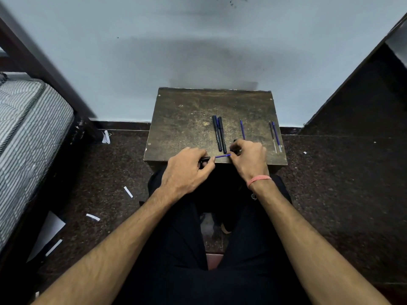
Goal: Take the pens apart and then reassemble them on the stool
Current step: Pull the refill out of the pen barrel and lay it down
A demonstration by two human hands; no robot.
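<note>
— Both hands work at the near edge of the stool (187, 119). How is the pen held?

— The left hand (187, 167) has its fingers curled round a black barrel (204, 159); the right hand (247, 156) pinches the far end of a thin blue refill (222, 156) that spans the gap between them.

— Which way is it going?

— One frame cannot tell whether the refill is coming out or going in. Either way, it probably pays to keep refill and barrel in one straight line and move slowly, so the thin tube does not bend.

— And the count on the stool?

— Two black pen bodies (219, 134) lie side by side in the middle, one loose blue refill (242, 129) beside them, and two slim pieces (275, 136) near the right edge, one dark, one blue.
</note>
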